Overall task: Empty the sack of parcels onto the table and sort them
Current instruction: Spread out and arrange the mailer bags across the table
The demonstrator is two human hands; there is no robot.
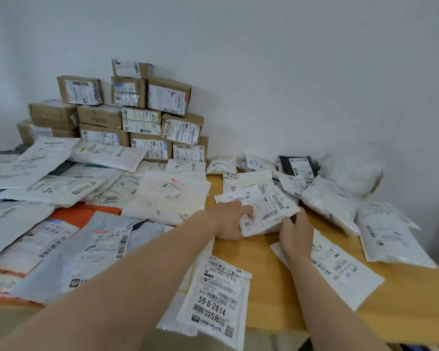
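My left hand (228,221) grips a small white labelled parcel (269,209) on the wooden table (264,282), thumb on top of its left end. My right hand (297,234) rests against the same parcel's right lower edge with fairly straight fingers. More small labelled parcels (246,183) lie just behind it. A crumpled white sack (352,173) lies against the wall at the back right.
Taped cardboard boxes (137,117) are stacked at the back left. Flat white mailers (48,186) and an orange one (86,214) cover the left side. A labelled pouch (221,295) overhangs the front edge. Padded white bags (388,236) and a black parcel (299,165) lie at the right.
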